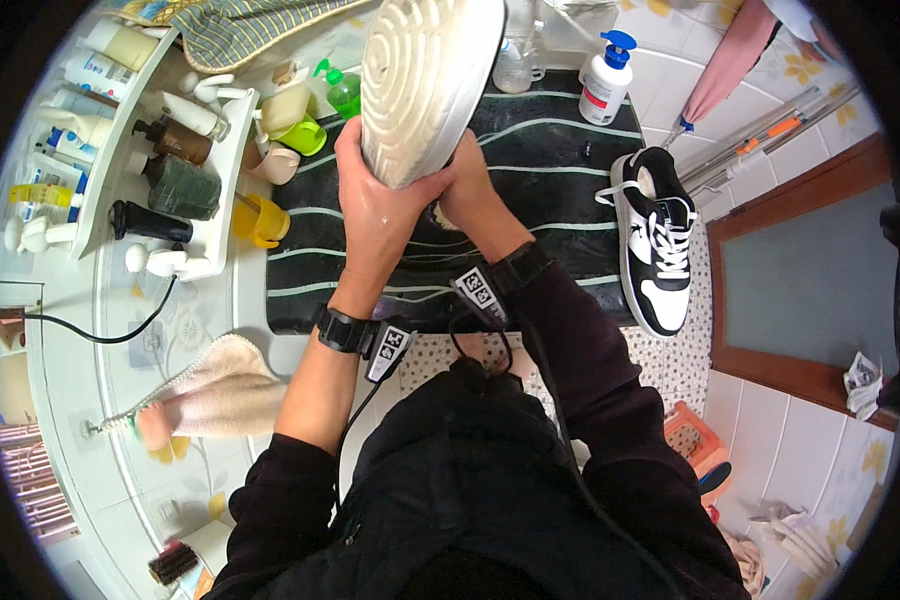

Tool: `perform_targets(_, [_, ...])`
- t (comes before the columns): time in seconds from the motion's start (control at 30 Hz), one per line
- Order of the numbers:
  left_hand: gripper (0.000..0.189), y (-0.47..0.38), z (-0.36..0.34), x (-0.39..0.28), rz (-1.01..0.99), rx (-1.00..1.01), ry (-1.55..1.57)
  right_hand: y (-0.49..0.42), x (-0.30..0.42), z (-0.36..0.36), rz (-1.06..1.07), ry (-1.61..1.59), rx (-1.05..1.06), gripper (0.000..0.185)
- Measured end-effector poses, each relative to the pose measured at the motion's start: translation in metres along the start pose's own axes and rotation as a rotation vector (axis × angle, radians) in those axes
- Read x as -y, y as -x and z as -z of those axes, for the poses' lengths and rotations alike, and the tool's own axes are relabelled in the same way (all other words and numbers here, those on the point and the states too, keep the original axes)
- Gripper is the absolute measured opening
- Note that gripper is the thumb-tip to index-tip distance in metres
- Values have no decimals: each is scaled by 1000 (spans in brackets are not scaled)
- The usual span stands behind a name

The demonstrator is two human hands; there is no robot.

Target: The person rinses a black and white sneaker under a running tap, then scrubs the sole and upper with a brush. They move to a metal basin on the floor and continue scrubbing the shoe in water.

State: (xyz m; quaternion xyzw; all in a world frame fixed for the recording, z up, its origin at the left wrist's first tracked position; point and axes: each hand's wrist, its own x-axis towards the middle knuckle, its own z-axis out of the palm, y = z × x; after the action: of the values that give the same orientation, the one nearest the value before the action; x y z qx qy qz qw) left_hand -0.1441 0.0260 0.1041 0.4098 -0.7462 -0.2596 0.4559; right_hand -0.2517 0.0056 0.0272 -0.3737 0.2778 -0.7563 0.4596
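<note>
My left hand point(379, 206) and my right hand point(469, 187) both grip one end of a shoe point(427, 82), held up over a black counter with pale wavy lines point(555, 199). Its off-white, ridged sole faces me, so the upper is hidden. The skin of my left hand looks wet. Some of my right hand's fingers are out of sight behind the shoe. A black-and-white lace-up sneaker point(656, 240) rests at the counter's right edge, apart from my hands.
A white pump bottle point(604, 86) stands at the counter's back right. Along the left are a yellow cup point(259, 221), a green pump bottle point(343, 90) and a wall shelf point(225, 187) of toiletries. A towel point(217, 390) hangs lower left; a pink folded umbrella point(727, 67) hangs upper right.
</note>
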Motion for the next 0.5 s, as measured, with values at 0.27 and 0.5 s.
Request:
perform_targets(0.27, [90, -37, 8, 3, 154, 29, 191, 8, 32, 0, -186, -253, -180, 63])
perform_targets(0.5, [71, -37, 19, 23, 372, 179, 524, 22, 12, 17, -233, -57, -131, 41])
